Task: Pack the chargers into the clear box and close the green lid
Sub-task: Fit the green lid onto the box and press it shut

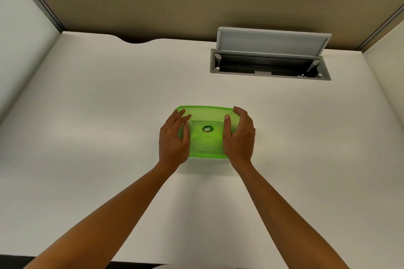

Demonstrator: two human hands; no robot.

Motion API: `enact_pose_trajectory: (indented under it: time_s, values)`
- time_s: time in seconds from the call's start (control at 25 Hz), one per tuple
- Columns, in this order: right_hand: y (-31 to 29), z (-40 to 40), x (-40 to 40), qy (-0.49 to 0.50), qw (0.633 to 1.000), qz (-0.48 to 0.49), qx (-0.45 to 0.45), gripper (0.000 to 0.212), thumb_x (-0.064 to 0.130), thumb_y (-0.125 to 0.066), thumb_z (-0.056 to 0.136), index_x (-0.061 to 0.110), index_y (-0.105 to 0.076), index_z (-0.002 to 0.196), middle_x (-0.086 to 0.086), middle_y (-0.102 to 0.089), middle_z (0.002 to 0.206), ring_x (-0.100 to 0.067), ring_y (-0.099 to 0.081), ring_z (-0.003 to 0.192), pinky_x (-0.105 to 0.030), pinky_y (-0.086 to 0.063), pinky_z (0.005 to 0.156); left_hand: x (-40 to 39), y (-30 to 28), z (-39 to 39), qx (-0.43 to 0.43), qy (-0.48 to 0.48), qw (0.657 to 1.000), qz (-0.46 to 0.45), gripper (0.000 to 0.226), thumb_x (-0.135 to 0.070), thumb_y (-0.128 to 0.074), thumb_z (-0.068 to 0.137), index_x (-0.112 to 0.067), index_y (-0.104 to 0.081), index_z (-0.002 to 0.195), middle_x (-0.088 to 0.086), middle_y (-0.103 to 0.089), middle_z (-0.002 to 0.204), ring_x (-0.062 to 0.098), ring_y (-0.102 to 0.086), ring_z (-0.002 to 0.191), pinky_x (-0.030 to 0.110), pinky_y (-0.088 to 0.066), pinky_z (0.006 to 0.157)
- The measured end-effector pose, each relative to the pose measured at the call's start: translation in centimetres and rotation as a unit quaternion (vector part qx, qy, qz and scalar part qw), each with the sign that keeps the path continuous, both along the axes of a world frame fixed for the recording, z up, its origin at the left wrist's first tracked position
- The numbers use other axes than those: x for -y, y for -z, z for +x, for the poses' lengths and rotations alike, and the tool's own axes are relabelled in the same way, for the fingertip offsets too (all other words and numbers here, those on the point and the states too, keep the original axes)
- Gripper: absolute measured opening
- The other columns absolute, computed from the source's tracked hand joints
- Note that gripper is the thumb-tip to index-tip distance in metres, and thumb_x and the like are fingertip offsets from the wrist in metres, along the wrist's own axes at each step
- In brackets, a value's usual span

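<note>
A translucent green lid point(207, 120) with a round dark label at its middle lies flat on top of the box, in the centre of the white desk. The clear box beneath it is hidden by the lid and my hands, and no chargers show. My left hand point(173, 140) rests on the lid's left end, fingers spread and pressing down. My right hand point(239, 137) cups the lid's right end, thumb on top and fingers curled over the far right corner.
The white desk point(98, 116) stretches around the box. A grey cable hatch point(271, 54) stands open at the back right, its flap raised. Beige partition walls point(153, 2) enclose the desk at the back and sides.
</note>
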State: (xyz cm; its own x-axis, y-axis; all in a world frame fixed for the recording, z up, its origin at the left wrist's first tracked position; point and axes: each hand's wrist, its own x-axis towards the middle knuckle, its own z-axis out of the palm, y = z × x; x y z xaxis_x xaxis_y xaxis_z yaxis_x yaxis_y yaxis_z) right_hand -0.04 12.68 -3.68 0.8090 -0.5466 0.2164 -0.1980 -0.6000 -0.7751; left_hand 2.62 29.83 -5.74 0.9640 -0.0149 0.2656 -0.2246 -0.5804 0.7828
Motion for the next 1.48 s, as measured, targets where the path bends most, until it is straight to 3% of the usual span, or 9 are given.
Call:
enact_pose_trajectory:
  time_s: [0.12,0.28,0.4,0.48,0.64,0.88,1.04,1.2,1.48]
  values:
    - [0.0,-0.1,0.5,0.021,0.998,0.066,0.009,0.029,0.029,-0.052,0.096,0.018,-0.056,0.123,0.005,-0.063,0.123,-0.015,-0.056,0.115,-0.033,-0.046,0.098,0.0,-0.3,-0.6,-0.060,-0.038,0.992,-0.101,0.035,-0.022,-0.049,0.101,-0.015,-0.057,0.133,-0.001,-0.054,0.139,0.006,-0.048,0.125,0.026,-0.039,0.108]
    - [0.8,-0.3,1.9,-0.006,0.992,0.122,0.022,0.032,0.012,-0.053,0.096,0.012,-0.059,0.127,0.000,-0.062,0.128,-0.015,-0.056,0.119,-0.024,-0.043,0.101,0.1,-1.2,-1.0,-0.205,-0.112,0.954,-0.187,0.046,-0.037,-0.051,0.100,-0.022,-0.044,0.143,-0.003,-0.057,0.123,0.017,-0.055,0.112,0.034,-0.044,0.099]
    - [1.4,-1.9,2.7,0.018,0.961,0.273,-0.027,0.037,0.027,-0.052,0.100,0.016,-0.055,0.135,0.001,-0.060,0.133,-0.010,-0.054,0.118,-0.023,-0.040,0.100,-0.4,-0.8,-1.2,-0.251,-0.118,0.928,-0.250,0.035,-0.044,-0.049,0.100,-0.021,-0.064,0.122,-0.004,-0.068,0.116,0.020,-0.061,0.113,0.035,-0.049,0.095]
    - [2.1,-2.5,2.8,0.038,0.930,0.360,-0.056,0.039,0.036,-0.053,0.099,0.019,-0.059,0.133,0.004,-0.061,0.133,-0.012,-0.055,0.120,-0.030,-0.042,0.106,-0.2,-1.1,-1.1,-0.267,-0.121,0.904,-0.311,0.027,-0.038,-0.050,0.101,-0.022,-0.070,0.110,-0.011,-0.071,0.103,0.016,-0.063,0.106,0.030,-0.049,0.091]
    - [2.7,-1.5,2.7,0.051,0.897,0.438,-0.033,0.037,0.039,-0.051,0.099,0.021,-0.066,0.127,0.005,-0.066,0.129,-0.016,-0.057,0.125,-0.037,-0.043,0.109,0.4,-0.6,-0.4,-0.262,-0.142,0.884,-0.361,0.033,-0.034,-0.052,0.101,-0.017,-0.068,0.124,-0.006,-0.070,0.117,0.016,-0.061,0.117,0.035,-0.047,0.105]
    - [2.5,3.1,5.0,0.079,0.913,0.398,-0.034,0.033,0.037,-0.050,0.098,0.026,-0.067,0.123,0.005,-0.066,0.127,-0.017,-0.058,0.122,-0.039,-0.045,0.106,2.9,0.0,4.2,-0.264,-0.144,0.883,-0.360,0.037,-0.038,-0.050,0.100,-0.020,-0.067,0.127,-0.003,-0.069,0.125,0.018,-0.061,0.120,0.041,-0.046,0.108]
    - [2.2,7.6,7.0,0.085,0.927,0.364,-0.033,0.036,0.035,-0.048,0.099,0.019,-0.066,0.126,0.000,-0.067,0.127,-0.017,-0.058,0.117,-0.037,-0.045,0.104,4.9,-0.3,8.4,-0.259,-0.142,0.882,-0.367,0.037,-0.037,-0.049,0.101,-0.019,-0.066,0.128,-0.002,-0.068,0.127,0.017,-0.060,0.120,0.040,-0.046,0.108]
    - [2.2,12.0,8.5,0.092,0.938,0.333,-0.030,0.038,0.036,-0.045,0.099,0.014,-0.069,0.119,-0.003,-0.069,0.110,-0.019,-0.057,0.100,-0.034,-0.046,0.090,6.6,-0.4,12.8,-0.261,-0.143,0.890,-0.346,0.038,-0.038,-0.048,0.101,-0.019,-0.068,0.126,-0.002,-0.069,0.123,0.019,-0.061,0.118,0.040,-0.047,0.106]
    - [2.9,15.7,9.6,0.086,0.957,0.274,-0.037,0.037,0.033,-0.041,0.102,0.014,-0.068,0.117,-0.007,-0.069,0.112,-0.020,-0.057,0.099,-0.036,-0.047,0.090,7.4,0.8,17.1,-0.242,-0.129,0.917,-0.290,0.039,-0.040,-0.046,0.100,-0.014,-0.073,0.110,0.002,-0.074,0.105,0.021,-0.065,0.103,0.038,-0.051,0.095]
